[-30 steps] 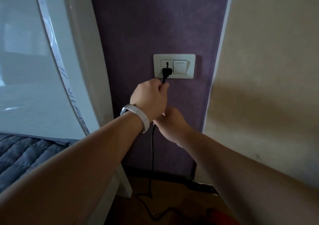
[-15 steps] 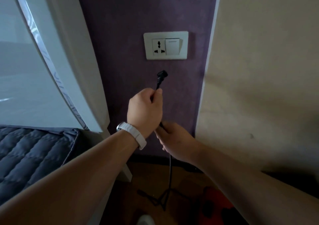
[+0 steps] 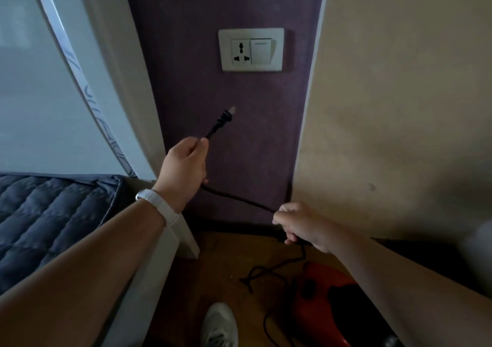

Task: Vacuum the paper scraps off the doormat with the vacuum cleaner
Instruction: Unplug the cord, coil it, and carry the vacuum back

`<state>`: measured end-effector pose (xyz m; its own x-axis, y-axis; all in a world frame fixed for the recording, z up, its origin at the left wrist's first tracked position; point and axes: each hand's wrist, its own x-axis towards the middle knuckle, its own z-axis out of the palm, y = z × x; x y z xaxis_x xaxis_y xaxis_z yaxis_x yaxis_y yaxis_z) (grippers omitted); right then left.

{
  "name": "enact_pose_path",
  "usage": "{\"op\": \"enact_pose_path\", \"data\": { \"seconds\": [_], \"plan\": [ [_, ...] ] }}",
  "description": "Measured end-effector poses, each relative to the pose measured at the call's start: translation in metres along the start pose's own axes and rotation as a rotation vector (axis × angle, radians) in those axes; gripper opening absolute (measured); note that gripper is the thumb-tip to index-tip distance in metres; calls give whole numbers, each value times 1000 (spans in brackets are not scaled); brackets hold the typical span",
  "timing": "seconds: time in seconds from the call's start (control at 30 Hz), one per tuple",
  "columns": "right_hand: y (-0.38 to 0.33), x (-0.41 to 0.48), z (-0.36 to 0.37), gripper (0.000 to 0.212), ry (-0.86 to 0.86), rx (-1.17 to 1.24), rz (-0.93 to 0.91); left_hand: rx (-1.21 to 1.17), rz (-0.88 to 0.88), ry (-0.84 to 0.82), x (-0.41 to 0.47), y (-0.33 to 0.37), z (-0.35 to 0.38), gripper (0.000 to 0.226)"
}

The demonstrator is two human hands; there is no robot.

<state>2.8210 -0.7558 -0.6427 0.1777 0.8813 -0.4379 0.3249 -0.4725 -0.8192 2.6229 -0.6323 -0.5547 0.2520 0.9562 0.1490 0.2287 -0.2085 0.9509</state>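
My left hand [image 3: 185,166] grips the black power cord just behind its plug [image 3: 222,122], which points up toward the purple wall with its prongs free. The cord [image 3: 239,200] runs from that hand down to my right hand [image 3: 298,224], which grips it lower and to the right. Below, the cord trails in loose loops on the wooden floor to the red and black vacuum cleaner [image 3: 327,301] at the lower right. The white wall socket [image 3: 241,51] above the plug has nothing in it. Doormat and paper scraps are out of view.
A white bed frame post [image 3: 183,242] and a blue quilted mattress [image 3: 53,213] stand at the left. A beige wall [image 3: 399,106] fills the right side. My white shoe [image 3: 219,325] is on the floor by the loose cord.
The plug has been pulled out of the socket and drawn down and away. My right hand slid along the cord to the right, apart from my left hand. The view tilted downward.
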Motion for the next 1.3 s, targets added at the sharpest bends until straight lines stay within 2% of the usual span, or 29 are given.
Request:
{"op": "enact_pose_path", "data": {
  "seconds": [0.1, 0.23, 0.33, 0.47, 0.5, 0.53, 0.6, 0.7, 0.77, 0.8, 0.9, 1.0, 1.13, 1.3],
  "plan": [
    [4, -2, -7, 14, 72, 65, 45, 324, 67, -94, -3, -22, -10, 41],
    [-2, -3, -7, 16, 183, 202, 0, 474, -22, -405, -28, -40, 5, 34],
    [-3, -3, -3, 16, 235, 145, -66, 499, -2, -507, -42, -43, 29, 21],
    [1, -6, -4, 19, 187, 157, -166, 621, 32, -682, -50, -37, 59, 68],
    [1, -7, -5, 20, 179, 141, -193, 678, 60, -689, -52, -35, 65, 73],
    [1, -8, -5, 18, 180, 94, -218, 730, 89, -671, -52, -33, 70, 66],
    [3, -9, -4, 10, 181, 7, -245, 862, 133, -606, -52, -29, 78, 39],
    [9, -12, -6, 10, 127, 72, -237, 994, 271, -548, -48, -29, 83, 35],
    [11, -16, -8, 19, 124, 125, -233, 887, 315, -536, -44, -30, 81, 32],
    [14, -17, -8, 24, 145, 138, -236, 779, 265, -514, -41, -29, 78, 32],
    [28, -20, -10, 24, 224, 152, -225, 448, -39, -404, -27, -26, 64, 38],
    [47, -21, -9, 38, 237, 118, -142, 394, -200, -386, -13, -27, 47, 38],
    [72, -10, 8, 47, 214, 189, 38, 245, -301, -200, -10, -45, 39, 34],
    [83, -4, 36, 43, 153, 149, 20, -109, -527, 10, -12, -62, 42, 10]
  ]
}}
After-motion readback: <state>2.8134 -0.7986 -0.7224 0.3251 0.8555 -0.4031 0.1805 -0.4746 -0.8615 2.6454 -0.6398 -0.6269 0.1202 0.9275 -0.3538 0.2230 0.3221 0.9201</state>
